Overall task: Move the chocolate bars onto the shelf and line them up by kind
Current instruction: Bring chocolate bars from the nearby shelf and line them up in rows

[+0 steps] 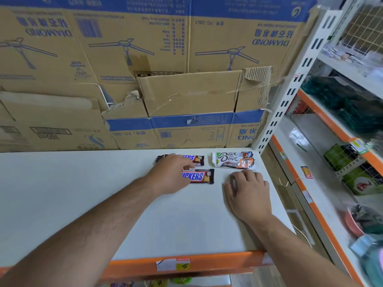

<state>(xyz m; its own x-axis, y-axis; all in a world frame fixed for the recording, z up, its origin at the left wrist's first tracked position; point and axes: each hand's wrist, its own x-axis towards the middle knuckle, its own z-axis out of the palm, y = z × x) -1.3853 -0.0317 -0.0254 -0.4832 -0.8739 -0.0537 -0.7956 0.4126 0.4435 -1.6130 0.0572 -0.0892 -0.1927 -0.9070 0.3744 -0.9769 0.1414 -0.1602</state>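
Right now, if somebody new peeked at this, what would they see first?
Probably the two Snickers bars, one behind the other at the back of the white shelf, with the left hand lying over their left ends. Right of them sits Dove chocolate in white wrapping, and the right hand rests knuckles-up just in front of it. Behind everything rises a wall of big brown cardboard boxes with blue print.

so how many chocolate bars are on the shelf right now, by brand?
Snickers bars: 2
Dove bars: 2, it seems; the logo shows twice, as if two packs overlap
Total: 4
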